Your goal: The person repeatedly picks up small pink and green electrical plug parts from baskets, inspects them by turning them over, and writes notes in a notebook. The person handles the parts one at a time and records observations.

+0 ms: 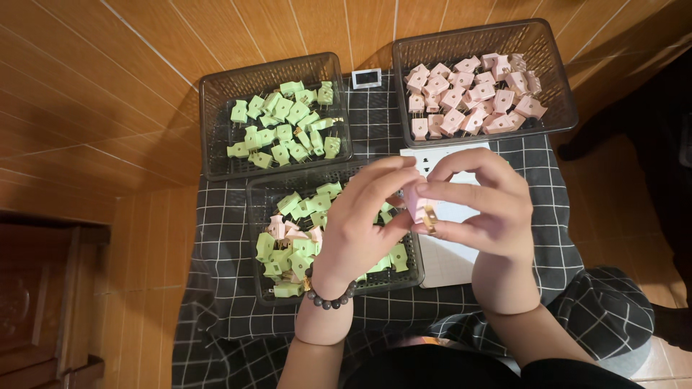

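Observation:
My left hand [364, 220] and my right hand [481, 205] meet above the checked cloth and together grip one small pink plug [420, 207] with brass prongs pointing down. A beaded bracelet [328, 297] circles my left wrist. Under my left hand stands a dark mesh basket [261, 189] holding mixed green and pink plugs. A white power strip [450, 259] lies beneath my right hand, mostly hidden.
A dark basket [216, 90] of green plugs stands at the back left, and another basket [555, 65] of pink plugs at the back right. Between them sits a small white framed object [367, 78]. A black-and-white checked cloth [216, 302] covers the surface on a wooden floor.

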